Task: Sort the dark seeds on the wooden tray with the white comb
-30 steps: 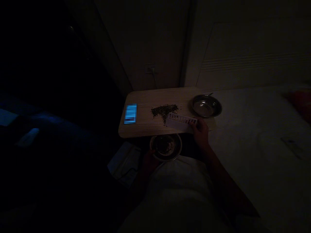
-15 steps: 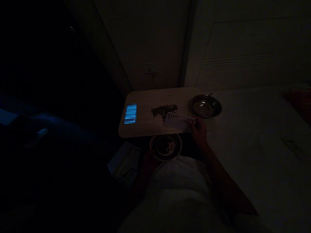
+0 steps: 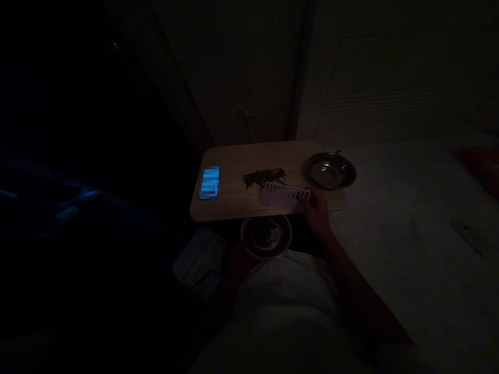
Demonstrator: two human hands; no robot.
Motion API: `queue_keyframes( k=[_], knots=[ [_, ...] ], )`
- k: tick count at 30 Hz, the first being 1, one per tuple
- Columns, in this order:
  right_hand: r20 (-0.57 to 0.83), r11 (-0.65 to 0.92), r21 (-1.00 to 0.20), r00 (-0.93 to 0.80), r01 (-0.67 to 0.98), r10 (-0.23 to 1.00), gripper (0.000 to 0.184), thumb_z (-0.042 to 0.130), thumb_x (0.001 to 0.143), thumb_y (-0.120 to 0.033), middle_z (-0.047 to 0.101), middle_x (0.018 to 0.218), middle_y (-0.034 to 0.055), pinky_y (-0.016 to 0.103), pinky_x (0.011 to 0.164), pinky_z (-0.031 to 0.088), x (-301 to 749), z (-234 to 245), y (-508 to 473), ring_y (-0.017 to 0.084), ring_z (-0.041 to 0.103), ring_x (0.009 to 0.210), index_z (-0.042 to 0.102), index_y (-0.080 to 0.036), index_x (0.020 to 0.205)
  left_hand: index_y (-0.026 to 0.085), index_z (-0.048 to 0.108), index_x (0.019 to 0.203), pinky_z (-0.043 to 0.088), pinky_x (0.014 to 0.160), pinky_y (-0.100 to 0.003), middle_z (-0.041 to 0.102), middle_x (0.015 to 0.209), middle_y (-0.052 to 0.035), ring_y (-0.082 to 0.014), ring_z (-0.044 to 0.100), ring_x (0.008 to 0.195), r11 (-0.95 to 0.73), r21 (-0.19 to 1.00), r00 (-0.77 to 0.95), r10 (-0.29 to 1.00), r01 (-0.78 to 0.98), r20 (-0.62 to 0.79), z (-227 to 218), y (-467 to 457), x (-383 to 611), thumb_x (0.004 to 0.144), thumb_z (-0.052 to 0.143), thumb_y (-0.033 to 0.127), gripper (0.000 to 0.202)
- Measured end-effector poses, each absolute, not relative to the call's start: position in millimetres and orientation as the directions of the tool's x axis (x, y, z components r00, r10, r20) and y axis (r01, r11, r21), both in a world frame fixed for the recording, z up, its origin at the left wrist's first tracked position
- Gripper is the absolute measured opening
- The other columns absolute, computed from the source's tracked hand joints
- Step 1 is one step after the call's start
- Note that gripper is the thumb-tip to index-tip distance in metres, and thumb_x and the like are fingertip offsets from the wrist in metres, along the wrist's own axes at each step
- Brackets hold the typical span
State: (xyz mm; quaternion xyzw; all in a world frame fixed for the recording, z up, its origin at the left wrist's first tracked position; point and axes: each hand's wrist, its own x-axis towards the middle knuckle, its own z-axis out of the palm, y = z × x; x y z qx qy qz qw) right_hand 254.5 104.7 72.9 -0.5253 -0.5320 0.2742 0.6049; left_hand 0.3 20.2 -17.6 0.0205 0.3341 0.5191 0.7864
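Observation:
The room is very dark. My right hand (image 3: 317,213) is closed on the right end of a pale flat card (image 3: 284,197) with a row of marks along its top edge; the card rests on the small wooden table (image 3: 234,205), just below a pile of small dark bits (image 3: 264,176). My left hand (image 3: 237,259) holds a round metal bowl (image 3: 266,236) at its left rim, just under the table's near edge. Some dark bits lie in that bowl.
A second metal bowl (image 3: 331,171) stands at the table's right end. A lit phone (image 3: 210,182) lies at the left end. A white bed surface (image 3: 409,234) spreads to the right; a pale flat object (image 3: 200,262) lies low to the left. A wall socket (image 3: 241,111) is behind.
My right hand has slid the card a little to the left along the table, nearer the pile's lower edge. The left hand and its bowl stay put.

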Motion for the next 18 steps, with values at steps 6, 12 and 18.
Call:
queue_keyframes(
  k=[6,12,18],
  knots=[
    [0.311,0.273,-0.945,0.245,0.179,0.918,0.015,0.063,0.082,-0.035,0.061,0.080,-0.0010,0.027,0.068,0.044,255.0,71.4,105.6,0.016,0.056,0.074,0.060,-0.023,0.090,0.013,0.066,0.110,0.042,0.103,-0.048,0.074,0.104,-0.0101,-0.0292,0.066,0.106,0.508,0.359,0.245,0.782,-0.783,-0.573,-16.8,20.8,-1.6,0.075,0.058,0.016,0.036],
    [0.295,0.266,-0.948,0.173,0.174,0.940,0.017,0.064,0.081,-0.037,0.061,0.080,-0.0005,0.027,0.065,0.045,255.5,74.3,102.6,0.017,0.056,0.074,0.062,-0.023,0.090,0.011,0.068,0.104,0.041,0.104,-0.047,0.075,0.100,-0.0113,-0.0285,0.068,0.100,0.528,0.322,0.253,0.749,-0.786,-0.613,-5.0,21.5,1.5,0.076,0.057,0.017,0.031],
    [0.274,0.250,-0.946,0.098,0.209,0.957,0.018,0.064,0.081,-0.038,0.061,0.079,-0.0004,0.027,0.063,0.046,258.8,78.2,99.2,0.017,0.056,0.073,0.062,-0.023,0.091,0.015,0.068,0.108,0.043,0.104,-0.045,0.075,0.101,-0.0092,-0.0297,0.066,0.105,0.463,0.381,0.177,0.789,-0.800,-0.588,-11.0,21.2,0.9,0.072,0.058,0.012,0.037]
  ],
)
